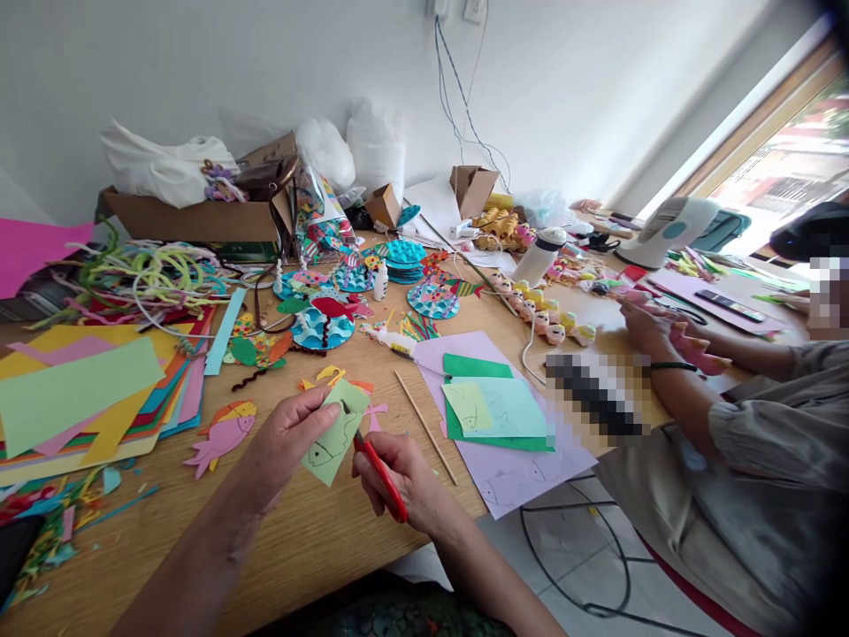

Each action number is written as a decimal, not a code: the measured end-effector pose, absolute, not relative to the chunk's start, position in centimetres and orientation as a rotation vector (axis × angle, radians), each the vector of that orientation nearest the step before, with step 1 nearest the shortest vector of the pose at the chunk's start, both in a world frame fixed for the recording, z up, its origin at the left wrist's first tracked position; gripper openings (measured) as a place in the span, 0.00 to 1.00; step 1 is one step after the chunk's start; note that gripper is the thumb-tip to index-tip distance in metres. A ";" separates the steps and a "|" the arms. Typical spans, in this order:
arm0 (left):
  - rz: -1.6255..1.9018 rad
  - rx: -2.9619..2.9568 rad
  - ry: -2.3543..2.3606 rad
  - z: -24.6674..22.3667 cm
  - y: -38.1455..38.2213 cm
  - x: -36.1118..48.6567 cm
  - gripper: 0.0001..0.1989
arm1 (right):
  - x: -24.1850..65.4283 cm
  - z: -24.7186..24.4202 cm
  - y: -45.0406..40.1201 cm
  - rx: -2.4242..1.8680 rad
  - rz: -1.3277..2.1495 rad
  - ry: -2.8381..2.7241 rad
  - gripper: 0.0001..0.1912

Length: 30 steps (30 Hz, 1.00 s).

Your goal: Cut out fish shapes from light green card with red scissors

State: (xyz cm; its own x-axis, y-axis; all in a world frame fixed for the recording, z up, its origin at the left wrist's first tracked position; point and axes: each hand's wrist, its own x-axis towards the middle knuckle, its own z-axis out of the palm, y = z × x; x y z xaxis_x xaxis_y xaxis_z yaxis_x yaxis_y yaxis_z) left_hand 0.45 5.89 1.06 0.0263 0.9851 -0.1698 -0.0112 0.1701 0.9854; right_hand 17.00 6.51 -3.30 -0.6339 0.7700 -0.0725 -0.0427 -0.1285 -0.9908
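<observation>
My left hand (306, 420) pinches a light green sheet of paper (325, 451) with a fish drawn on it in dark outline. Red-handled scissors (385, 482) are in my right hand (404, 478), their blades at the right edge of the green paper. Part of the blades is hidden behind the paper. On the table left of my left hand lies a pink paper fish (226, 438) with yellow and orange fins. Beyond my hands are orange paper scraps (328, 376) and a pink paper scrap (376, 414).
A wooden stick (428, 429) lies right of my hands, beside a lilac sheet (494, 495) bearing more drawn papers. Stacked coloured paper (80, 389) covers the left side. Decorated blue discs (325, 329) and a glue bottle (380, 283) stand behind. A co-worker's hands (646, 323) work at right.
</observation>
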 end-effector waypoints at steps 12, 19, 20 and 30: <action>0.995 1.094 1.237 1.5 6.0 0.5 0.09 | 17.4 -3.1 6.5 -0.866 1.787 -1.636 0.15; 0.982 1.047 1.186 1.6 6.0 0.7 0.10 | 17.4 -2.9 6.5 -0.852 1.763 -1.647 0.13; 0.981 1.042 1.181 1.7 6.1 0.7 0.10 | 17.4 -2.9 6.5 -0.863 1.758 -1.650 0.13; 0.961 1.035 1.139 1.6 6.1 0.9 0.11 | 17.8 -2.8 6.5 -0.842 1.690 -1.703 0.13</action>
State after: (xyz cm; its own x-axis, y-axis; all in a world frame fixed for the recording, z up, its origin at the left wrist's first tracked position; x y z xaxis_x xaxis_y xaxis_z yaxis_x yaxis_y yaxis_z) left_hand 0.92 6.14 1.63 0.1630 0.9584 -0.2345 -0.0698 0.2483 0.9662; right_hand 17.84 6.50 -2.79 -0.6256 0.7798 -0.0244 0.0304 -0.0069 -0.9995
